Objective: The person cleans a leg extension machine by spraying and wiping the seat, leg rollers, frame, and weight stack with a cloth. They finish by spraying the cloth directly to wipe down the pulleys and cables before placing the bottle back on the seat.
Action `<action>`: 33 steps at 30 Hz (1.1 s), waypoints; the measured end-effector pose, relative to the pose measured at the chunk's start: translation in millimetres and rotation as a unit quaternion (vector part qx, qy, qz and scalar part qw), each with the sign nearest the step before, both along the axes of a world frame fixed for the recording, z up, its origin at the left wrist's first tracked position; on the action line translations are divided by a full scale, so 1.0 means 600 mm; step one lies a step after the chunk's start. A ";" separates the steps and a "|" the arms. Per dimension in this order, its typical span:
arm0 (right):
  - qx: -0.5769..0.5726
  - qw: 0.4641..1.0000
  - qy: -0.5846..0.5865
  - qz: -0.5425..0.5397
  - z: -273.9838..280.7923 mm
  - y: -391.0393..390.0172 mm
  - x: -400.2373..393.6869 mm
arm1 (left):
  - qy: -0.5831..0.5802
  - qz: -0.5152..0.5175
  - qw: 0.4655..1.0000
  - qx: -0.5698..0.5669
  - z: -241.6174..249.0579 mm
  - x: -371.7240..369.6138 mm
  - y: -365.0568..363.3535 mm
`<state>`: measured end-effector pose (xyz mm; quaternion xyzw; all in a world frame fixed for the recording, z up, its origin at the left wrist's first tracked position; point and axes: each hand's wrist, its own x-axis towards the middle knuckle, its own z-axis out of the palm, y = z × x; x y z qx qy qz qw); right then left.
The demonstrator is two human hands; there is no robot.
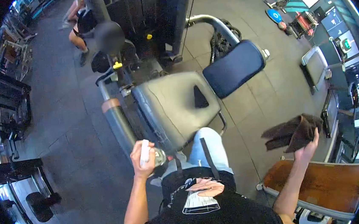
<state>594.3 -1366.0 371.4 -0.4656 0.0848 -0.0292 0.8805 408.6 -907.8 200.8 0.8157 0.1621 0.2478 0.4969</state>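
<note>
My left hand (142,160) is wrapped round a spray bottle (159,157) with a white trigger head and a clear body, held in front of my left thigh. Out to the right, my right hand (306,149) grips a dark brown cloth (297,132) that hangs in loose folds. Between the two hands and further forward is a weight machine's padded seat (174,101), with a dark triangular patch on it. A navy pad (235,68) adjoins the seat's right side. A roller pad (120,121) lies along its left side, near the spray bottle.
Close to my right arm stands a brown-topped bench or table (322,185) with a metal edge. Treadmills (314,67) line the right side. Another person's leg (78,39) shows at upper left. A black rope (220,44) lies behind the navy pad.
</note>
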 end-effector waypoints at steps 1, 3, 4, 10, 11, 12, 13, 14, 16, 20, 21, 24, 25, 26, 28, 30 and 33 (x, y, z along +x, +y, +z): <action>0.002 1.000 -0.008 0.013 0.007 0.029 0.036 | -0.008 0.014 1.000 -0.001 -0.005 0.001 0.013; 0.020 1.000 -0.013 0.006 0.017 0.088 0.099 | -0.007 0.049 0.998 -0.026 -0.011 -0.009 0.028; 0.025 0.996 -0.035 0.081 -0.001 0.082 0.139 | -0.006 0.070 0.996 -0.045 -0.015 -0.010 0.035; 0.015 0.993 0.012 0.115 -0.053 0.212 0.296 | -0.036 0.169 0.983 -0.057 -0.046 0.006 0.059; 0.012 0.992 0.032 0.121 -0.060 0.232 0.315 | -0.039 0.173 0.983 -0.044 -0.041 0.016 0.062; 0.009 0.990 0.051 0.129 -0.065 0.254 0.333 | -0.044 0.177 0.983 -0.031 -0.039 0.028 0.066; -0.010 0.989 0.061 0.134 -0.071 0.271 0.349 | -0.048 0.172 0.983 -0.033 -0.041 0.040 0.073; -0.030 0.987 0.069 0.140 -0.077 0.290 0.370 | -0.054 0.170 0.983 -0.035 -0.046 0.056 0.079; -0.080 0.979 0.087 0.167 -0.095 0.307 0.425 | -0.060 0.158 0.984 -0.050 -0.046 0.103 0.088; -0.256 0.927 0.171 0.212 -0.131 0.355 0.546 | -0.071 0.135 0.988 -0.024 -0.023 0.252 0.117; -0.324 0.907 0.181 0.201 -0.131 0.404 0.554 | -0.072 0.137 0.987 -0.038 -0.017 0.297 0.125; -0.353 0.856 0.251 0.284 -0.251 0.455 0.675 | -0.086 0.104 0.991 -0.016 -0.045 0.443 0.167; -0.398 0.836 0.239 0.294 -0.290 0.477 0.704 | -0.090 0.096 0.991 0.029 -0.051 0.507 0.191; -0.325 0.831 0.250 0.377 -0.339 0.493 0.744 | -0.087 0.086 0.990 0.069 -0.056 0.567 0.207; -0.297 0.820 0.269 0.409 -0.451 0.509 0.823 | -0.090 0.081 0.993 -0.004 -0.090 0.689 0.235; -0.249 0.836 0.295 0.391 -0.518 0.536 0.866 | -0.105 0.086 0.990 0.032 -0.118 0.811 0.271; -0.459 0.786 0.098 0.401 -0.561 0.553 0.850 | -0.162 0.113 0.972 0.128 -0.177 0.987 0.340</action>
